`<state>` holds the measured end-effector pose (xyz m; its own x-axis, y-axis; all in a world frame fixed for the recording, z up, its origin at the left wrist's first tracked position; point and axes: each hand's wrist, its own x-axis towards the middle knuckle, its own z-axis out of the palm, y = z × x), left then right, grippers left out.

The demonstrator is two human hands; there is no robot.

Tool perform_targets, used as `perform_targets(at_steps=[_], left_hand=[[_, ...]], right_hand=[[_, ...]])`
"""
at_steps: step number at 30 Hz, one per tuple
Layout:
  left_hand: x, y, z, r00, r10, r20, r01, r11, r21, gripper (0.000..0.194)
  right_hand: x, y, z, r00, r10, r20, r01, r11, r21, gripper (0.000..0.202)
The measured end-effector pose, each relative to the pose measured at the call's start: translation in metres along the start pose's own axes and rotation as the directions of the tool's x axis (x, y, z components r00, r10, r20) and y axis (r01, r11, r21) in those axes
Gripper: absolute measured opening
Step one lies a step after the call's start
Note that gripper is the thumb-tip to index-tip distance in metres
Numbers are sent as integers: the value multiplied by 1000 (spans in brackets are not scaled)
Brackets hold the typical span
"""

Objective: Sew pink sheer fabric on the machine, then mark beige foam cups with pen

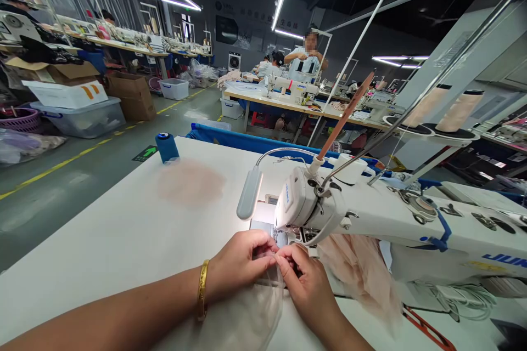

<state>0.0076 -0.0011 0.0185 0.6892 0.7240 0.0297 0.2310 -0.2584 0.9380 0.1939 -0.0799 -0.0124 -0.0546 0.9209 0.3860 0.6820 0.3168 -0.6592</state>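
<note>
Just in front of the needle area of a white sewing machine (302,203), my left hand (242,260) and my right hand (304,279) meet fingertip to fingertip. Both pinch the edge of a sheer pale fabric (247,315), which hangs down toward me over the table edge. A gold bracelet (202,290) circles my left wrist. Peach sheer fabric (358,269) lies bunched under the machine arm, right of my right hand. Another thin peach piece (191,182) is spread flat on the white table (135,241), beyond my left hand.
A blue thread cone (167,148) stands at the table's far left corner. A grey lamp (249,193) hangs left of the machine head. Orange-handled scissors or a similar tool (428,329) lies at the lower right. A person (304,63) stands behind another machine.
</note>
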Motion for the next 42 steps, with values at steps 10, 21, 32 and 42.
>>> perform_targets(at_steps=[10, 21, 32, 42], left_hand=[[0, -2, 0, 996, 86, -40, -80, 988, 135, 11], [-2, 1, 5, 1000, -15, 20, 16, 999, -41, 16], [-3, -4, 2, 980, -176, 88, 192, 958, -213, 23], [-2, -3, -2, 998, -62, 2, 62, 997, 41, 23]], right_hand=[[1, -1, -1, 999, 23, 24, -23, 1000, 13, 23], [0, 1, 0, 968, -242, -72, 226, 957, -180, 19], [-2, 5, -1, 933, -357, -41, 338, 911, -236, 17], [0, -1, -3, 973, -225, -43, 216, 964, -155, 18]])
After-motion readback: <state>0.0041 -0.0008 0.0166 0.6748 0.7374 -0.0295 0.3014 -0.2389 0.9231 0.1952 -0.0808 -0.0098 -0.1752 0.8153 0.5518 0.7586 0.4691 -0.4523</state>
